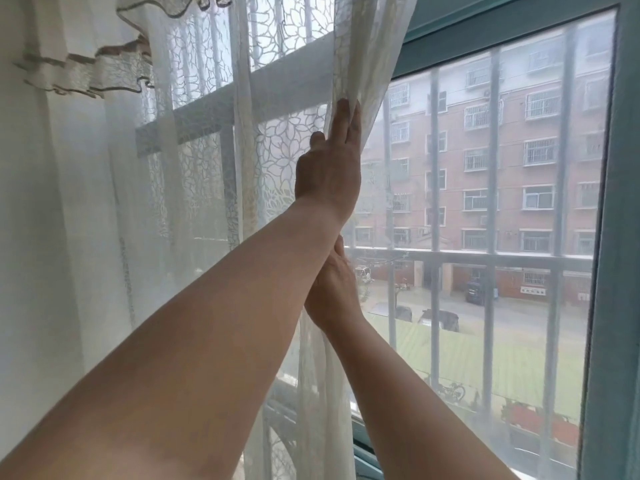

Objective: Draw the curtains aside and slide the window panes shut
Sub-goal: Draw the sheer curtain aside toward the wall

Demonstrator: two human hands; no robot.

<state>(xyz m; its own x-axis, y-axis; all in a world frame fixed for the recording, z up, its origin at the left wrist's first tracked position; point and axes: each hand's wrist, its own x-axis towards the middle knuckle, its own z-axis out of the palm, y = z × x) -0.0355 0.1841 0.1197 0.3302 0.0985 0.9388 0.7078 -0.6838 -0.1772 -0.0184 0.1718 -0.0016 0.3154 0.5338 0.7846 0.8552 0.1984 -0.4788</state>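
A sheer white curtain with a leaf pattern hangs over the left and middle of the window. Its right edge is gathered near the centre. My left hand reaches up with its fingers pinching that edge high up. My right hand is lower on the same edge and closed on the fabric, its fingers partly hidden behind my left forearm. To the right the window pane in its teal frame is uncovered. I cannot tell whether the pane is slid open or closed.
A thicker white drape with a ruffled valance hangs at the far left. Vertical metal bars stand outside the glass, with a brick apartment block and a street beyond. The teal sill runs along the bottom.
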